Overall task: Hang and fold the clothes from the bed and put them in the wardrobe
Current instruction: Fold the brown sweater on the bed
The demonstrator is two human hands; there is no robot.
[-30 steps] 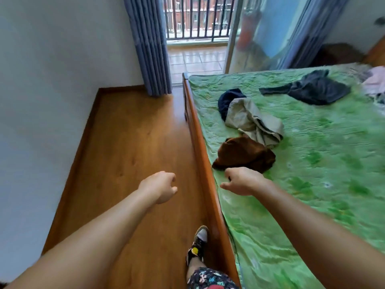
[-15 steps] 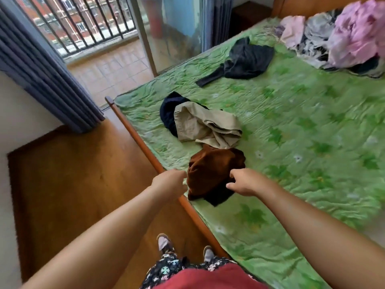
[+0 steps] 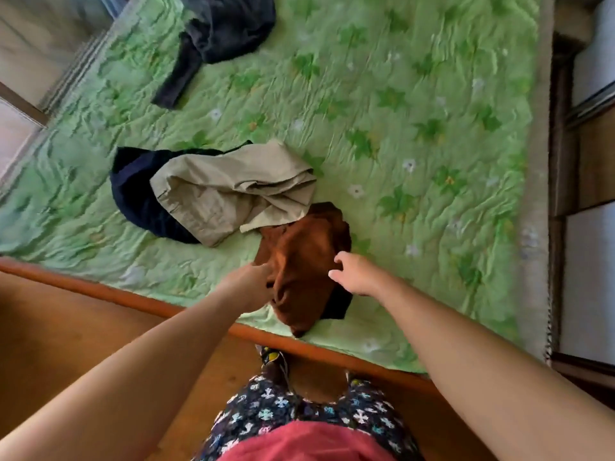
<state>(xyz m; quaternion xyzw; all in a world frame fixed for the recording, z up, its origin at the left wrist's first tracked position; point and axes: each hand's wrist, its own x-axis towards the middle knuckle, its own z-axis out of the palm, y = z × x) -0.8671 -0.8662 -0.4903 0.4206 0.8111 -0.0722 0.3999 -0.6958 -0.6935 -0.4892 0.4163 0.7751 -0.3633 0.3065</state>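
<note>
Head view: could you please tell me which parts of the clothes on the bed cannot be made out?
Navy garment: head view, mostly covered by the beige garment.
Dark grey garment: head view, cut by the top edge, blurred.
Black cloth: head view, largely under the brown garment.

we've got a crumpled brown garment (image 3: 312,257) at the near edge of the green quilted bed (image 3: 432,94), beige trousers (image 3: 226,191) touching it behind-left, atop a navy garment (image 3: 136,191)

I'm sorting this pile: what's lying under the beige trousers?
A navy garment sticks out left from under the beige trousers; their near end overlaps the brown garment. How far either runs beneath is hidden.
</note>
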